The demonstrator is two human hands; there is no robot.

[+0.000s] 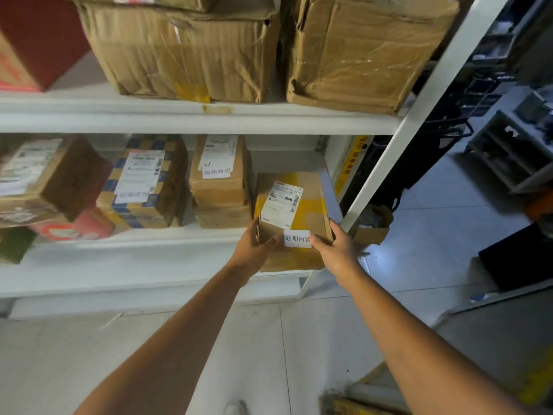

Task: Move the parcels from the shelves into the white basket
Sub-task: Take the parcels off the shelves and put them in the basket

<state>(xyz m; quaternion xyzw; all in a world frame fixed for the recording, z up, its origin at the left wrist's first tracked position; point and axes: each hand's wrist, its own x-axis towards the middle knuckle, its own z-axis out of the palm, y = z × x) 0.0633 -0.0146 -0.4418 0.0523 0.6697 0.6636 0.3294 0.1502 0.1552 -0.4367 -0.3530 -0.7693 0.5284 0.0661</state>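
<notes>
While the left hand point(254, 250) grips its left edge and the right hand point(338, 250) its right edge, a yellow-taped cardboard parcel point(294, 205) sits at the right end of the lower shelf point(149, 238), its near end jutting out past the shelf's front lip. Each thumb lies on the parcel's top face, one on either side of a small white sticker point(297, 238) printed with Chinese characters, and the fingers curl round the sides. Whether the parcel rests on the shelf or is lifted cannot be told. A shipping label point(284, 205) covers its top, and the flaps are taped shut, so nothing inside shows.

Just left of the parcel stand two stacked brown boxes point(220, 181). Further left is a blue-and-yellow checked box point(146, 187), then a tilted brown carton point(51, 181) lying over a red box point(74, 227). All of them are sealed.

Above the parcel, on the upper shelf point(179, 118), sit two large crumpled cartons point(185, 52) point(365, 52), both closed, with a dark red carton point(33, 40) at far left.

Right of the parcel rises the white shelf upright point(419, 115). Behind its foot a small open cardboard box point(371, 232) stands on the floor, and its contents are too dark to make out.
</notes>
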